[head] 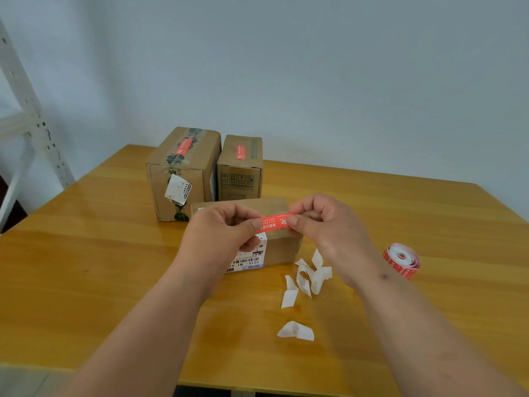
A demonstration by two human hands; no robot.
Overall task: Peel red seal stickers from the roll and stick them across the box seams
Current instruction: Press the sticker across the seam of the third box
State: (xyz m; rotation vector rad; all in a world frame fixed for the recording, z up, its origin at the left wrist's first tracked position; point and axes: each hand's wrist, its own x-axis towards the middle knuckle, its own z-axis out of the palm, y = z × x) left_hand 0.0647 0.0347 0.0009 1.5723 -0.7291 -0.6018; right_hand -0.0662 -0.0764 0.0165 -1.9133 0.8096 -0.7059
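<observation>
A red seal sticker with white print is stretched level between my hands. My left hand pinches its left end and my right hand pinches its right end. It hangs just above a low cardboard box that carries a white barcode label; my hands hide much of the box top. The red sticker roll lies on the table to the right of my right wrist. Behind stand two taller boxes, a large one and a narrower one, each with a red sticker on its top seam.
Several curled white backing strips lie on the wooden table in front of the low box, one more nearer me. A white metal shelf frame stands at the far left. A plain wall is behind the table.
</observation>
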